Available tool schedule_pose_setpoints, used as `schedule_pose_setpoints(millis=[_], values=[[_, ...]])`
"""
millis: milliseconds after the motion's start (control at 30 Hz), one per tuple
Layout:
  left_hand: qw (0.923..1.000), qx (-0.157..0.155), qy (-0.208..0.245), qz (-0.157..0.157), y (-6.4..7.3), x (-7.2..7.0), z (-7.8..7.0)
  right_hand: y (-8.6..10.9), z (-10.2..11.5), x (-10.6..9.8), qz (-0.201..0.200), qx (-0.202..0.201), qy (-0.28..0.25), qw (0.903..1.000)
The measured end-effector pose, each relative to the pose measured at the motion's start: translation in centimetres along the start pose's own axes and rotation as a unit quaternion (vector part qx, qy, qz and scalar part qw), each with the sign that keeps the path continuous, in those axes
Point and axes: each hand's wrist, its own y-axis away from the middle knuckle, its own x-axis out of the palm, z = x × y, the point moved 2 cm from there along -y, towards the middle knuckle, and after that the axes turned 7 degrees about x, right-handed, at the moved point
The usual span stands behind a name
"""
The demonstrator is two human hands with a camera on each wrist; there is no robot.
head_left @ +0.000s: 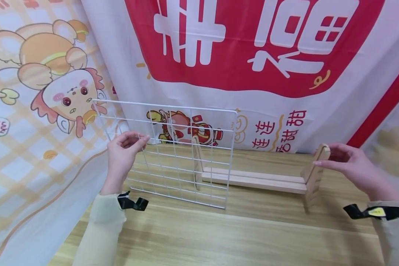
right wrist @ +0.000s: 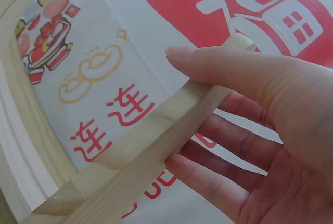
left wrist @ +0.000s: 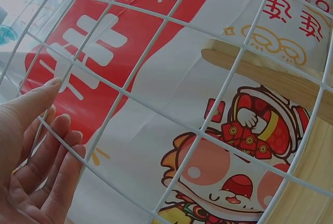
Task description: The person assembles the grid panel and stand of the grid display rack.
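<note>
My left hand (head_left: 124, 153) pinches the left side of a white wire grid panel (head_left: 166, 105), which stands upright, tilted slightly, over the table. In the left wrist view, thumb and fingers close around one of the panel's wires (left wrist: 148, 52). To the right, my right hand (head_left: 357, 168) grips the top of an end post (head_left: 316, 170) of a light wooden stand (head_left: 252, 180). The right wrist view has the thumb on one side of that post (right wrist: 171, 125) and fingers on the other. Through the grid shows the stand's other post (left wrist: 223, 57).
A wood-grain table (head_left: 239, 236) lies below. Behind it hangs a white cloth with a red printed panel (head_left: 242, 70). A checked cloth with a cartoon animal (head_left: 10, 155) covers the left side. Both wrists wear black straps (head_left: 133, 203).
</note>
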Motion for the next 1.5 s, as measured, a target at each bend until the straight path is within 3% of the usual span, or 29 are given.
schedule_pose_setpoints(millis=[600, 867, 1500], values=[[0.9998, 0.019, 0.006, -0.007, -0.2, 0.2, 0.1, -0.4, 0.5, 2.7, -0.007, -0.026, -0.039, 0.9989], [0.9999, 0.014, 0.003, -0.008, -0.2, 0.2, 0.1, -0.8, 0.0, 4.4, -0.006, -0.045, -0.092, 0.9947], [0.9998, 0.014, -0.007, -0.009, -0.1, 0.1, 0.3, -1.1, 0.4, 6.9, -0.003, -0.028, -0.102, 0.9944]])
